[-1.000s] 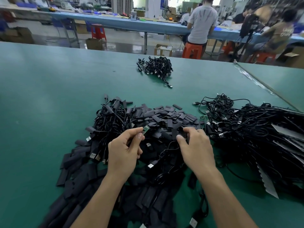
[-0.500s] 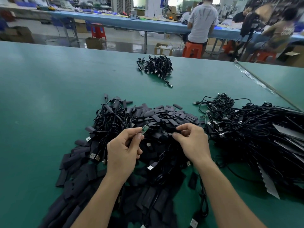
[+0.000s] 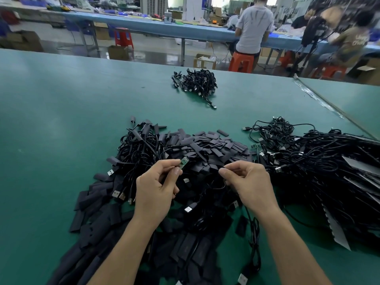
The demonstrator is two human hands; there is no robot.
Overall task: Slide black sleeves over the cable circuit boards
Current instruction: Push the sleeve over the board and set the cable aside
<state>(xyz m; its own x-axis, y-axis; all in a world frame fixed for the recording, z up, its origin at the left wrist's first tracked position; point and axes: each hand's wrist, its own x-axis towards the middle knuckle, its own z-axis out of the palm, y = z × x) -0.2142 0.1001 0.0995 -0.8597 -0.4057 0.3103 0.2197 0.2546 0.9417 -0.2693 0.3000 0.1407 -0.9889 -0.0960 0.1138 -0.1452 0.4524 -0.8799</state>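
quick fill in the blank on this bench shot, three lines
The left hand pinches a small ____ board.
The sleeves heaped beyond the board are ____.
Beside the right hand lies a tangled pile of ____.
Missing words: green; black; cables.
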